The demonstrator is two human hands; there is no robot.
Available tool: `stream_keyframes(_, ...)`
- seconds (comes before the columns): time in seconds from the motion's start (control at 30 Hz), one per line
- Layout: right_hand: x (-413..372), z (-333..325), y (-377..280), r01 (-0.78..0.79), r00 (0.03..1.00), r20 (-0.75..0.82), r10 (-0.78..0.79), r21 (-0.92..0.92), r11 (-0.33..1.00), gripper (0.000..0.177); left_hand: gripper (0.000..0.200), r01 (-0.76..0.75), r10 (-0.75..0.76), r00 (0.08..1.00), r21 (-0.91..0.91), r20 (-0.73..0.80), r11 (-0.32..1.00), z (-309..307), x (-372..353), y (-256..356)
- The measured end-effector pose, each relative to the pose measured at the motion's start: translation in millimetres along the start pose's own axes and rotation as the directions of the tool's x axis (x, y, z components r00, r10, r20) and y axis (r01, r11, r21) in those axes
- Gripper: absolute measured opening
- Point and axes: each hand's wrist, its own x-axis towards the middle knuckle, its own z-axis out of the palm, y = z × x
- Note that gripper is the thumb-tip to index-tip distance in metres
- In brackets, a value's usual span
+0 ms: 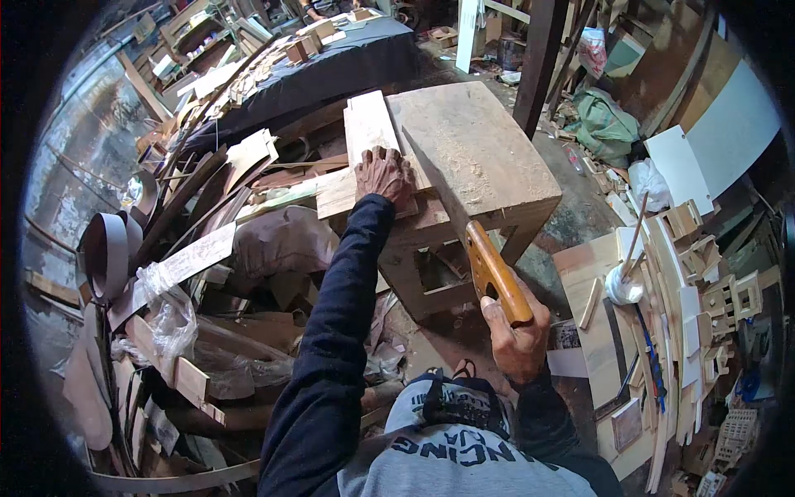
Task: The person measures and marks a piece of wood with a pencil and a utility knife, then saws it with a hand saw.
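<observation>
I had one view, head-worn, facing forward and down from above the person's chest. Fisheye lens, dark rounded corners. It sat close: the left hand (385,174) flat on the plank (368,120) landed mid-frame at arm's length, the right hand (517,331) gripping the saw handle (495,273) nearer, lower right. The shirt (464,455) filled the bottom edge; the stool (480,149) ran up centre.

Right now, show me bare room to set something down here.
Free: the worn wooden stool top, between the pale plank under the left hand and its right edge. Crowded: scrap-wood heap on the left, wooden pieces on the right.
</observation>
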Motion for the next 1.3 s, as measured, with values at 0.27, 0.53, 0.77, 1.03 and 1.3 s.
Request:
stream_keyframes(0.27, -13, 13, -14, -0.095, 0.995, -0.031, 0.093, -0.068, 0.993, 0.043, 0.039, 0.006, -0.005, 0.999, -0.018, 0.042, 1.0, 3, 6, -6)
stream_keyframes(0.53, -27, 24, -19, -0.089, 0.993, -0.087, 0.083, -0.075, 0.993, 0.043, 0.04, 0.001, -0.001, 0.999, -0.012, 0.039, 1.0, -1, 2, -4)
stream_keyframes(0.77, -38, 24, -19, -0.022, 0.998, -0.067, 0.016, -0.093, 0.995, 0.043, 0.04, 0.003, -0.003, 1.0, -0.011, 0.012, 1.0, 6, 5, -7)
stream_keyframes(1.03, -47, 24, -30, -0.029, 0.998, -0.065, 0.017, -0.191, 0.981, 0.045, 0.039, 0.018, -0.018, 0.999, -0.019, 0.041, 1.0, 5, 6, -5)
stream_keyframes(1.3, -14, 45, -26, -0.065, 0.995, -0.08, 0.053, -0.149, 0.987, 0.047, 0.035, -0.005, 0.005, 0.999, 0.015, 0.038, 1.0, -6, 1, -1)
